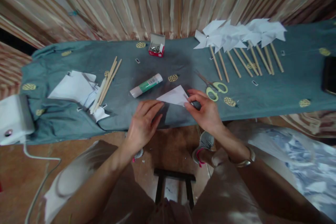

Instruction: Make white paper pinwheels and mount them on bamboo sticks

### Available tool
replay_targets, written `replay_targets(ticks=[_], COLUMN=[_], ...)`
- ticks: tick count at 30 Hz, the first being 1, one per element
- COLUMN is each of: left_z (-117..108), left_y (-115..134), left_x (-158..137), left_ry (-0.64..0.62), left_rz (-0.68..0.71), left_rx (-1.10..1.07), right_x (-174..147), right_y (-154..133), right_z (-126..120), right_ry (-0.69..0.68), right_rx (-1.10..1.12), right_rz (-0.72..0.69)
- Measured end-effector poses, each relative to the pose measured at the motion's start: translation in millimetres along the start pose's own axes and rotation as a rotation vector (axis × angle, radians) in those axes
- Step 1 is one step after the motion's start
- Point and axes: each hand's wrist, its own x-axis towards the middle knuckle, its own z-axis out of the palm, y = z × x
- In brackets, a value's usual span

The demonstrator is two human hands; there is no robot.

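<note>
A folded white triangle of paper (174, 96) lies near the front edge of the cloth-covered table. My right hand (204, 110) pinches its right corner between thumb and fingers. At the left point of the paper is my left hand (144, 120), its fingers stretched out and its thumb apart from them; whether the fingertips press on the paper is hard to see. Behind the paper rests a green and white glue stick (147, 85). Scissors with light green handles (214, 89) lie just beyond my right hand.
Finished paper pinwheels (238, 36) on wooden sticks lie in a row at the back right. A small open red box (156, 49) holds metal pins. Leftward are loose wooden sticks (109, 82), paper pieces (73, 87) and a white device (15, 119) with a cable. A dark object (329, 75) sits far right.
</note>
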Motion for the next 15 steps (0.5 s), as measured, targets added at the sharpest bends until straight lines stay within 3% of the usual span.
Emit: replay_targets(ticks=[5, 9, 13, 15], left_z=[15, 20, 21, 21], left_y=[3, 3, 3, 2], left_x=[3, 6, 9, 9], left_ry=[-0.116, -0.201, -0.240, -0.250], left_rz=[0.063, 0.051, 0.027, 0.025], left_rx=[0.079, 0.166, 0.184, 0.182], right_x=[6, 11, 19, 25], right_y=[5, -3, -14, -19], right_z=[-3, -1, 10, 17], right_ry=[0.063, 0.097, -0.056, -0.158], right_rx=[-0.120, -0.265, -0.300, -0.311], right_rz=[0.020, -0.137, -0.266, -0.266])
